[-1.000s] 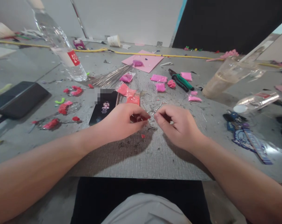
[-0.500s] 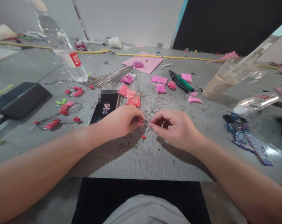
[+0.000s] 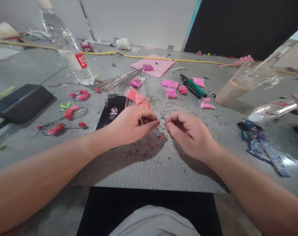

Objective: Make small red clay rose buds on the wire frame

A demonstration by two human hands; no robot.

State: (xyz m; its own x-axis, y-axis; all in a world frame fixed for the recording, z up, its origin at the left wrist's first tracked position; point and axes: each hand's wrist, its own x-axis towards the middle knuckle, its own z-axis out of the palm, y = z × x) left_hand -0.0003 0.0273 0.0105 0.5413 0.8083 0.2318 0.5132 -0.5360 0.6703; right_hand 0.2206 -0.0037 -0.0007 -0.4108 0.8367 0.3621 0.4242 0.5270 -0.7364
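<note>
Over the table's middle, my left hand [image 3: 136,126] is closed in a pinch at the near end of a thin silvery wire [image 3: 161,124]. Facing it, my right hand [image 3: 190,132] pinches the wire too, its fingertips a short way apart from the left ones. Finger parts hide most of the wire ends. Two small red clay bits [image 3: 152,144] lie on the table just below the fingertips. Behind my left hand are a phone [image 3: 111,113] with a lit screen and orange-red clay packets [image 3: 136,96].
A bundle of wires [image 3: 119,80] and green-handled pliers [image 3: 194,87] lie further back near pink clay packets [image 3: 170,83]. Red clay-and-wire pieces [image 3: 69,113] are at left. A water bottle [image 3: 72,55], a drink cup [image 3: 234,85] and a keychain [image 3: 262,144] flank the work area.
The red bit at my left fingertips is no longer there; a second red bit now lies on the table. My left hand has shifted right, and my right hand slightly right.
</note>
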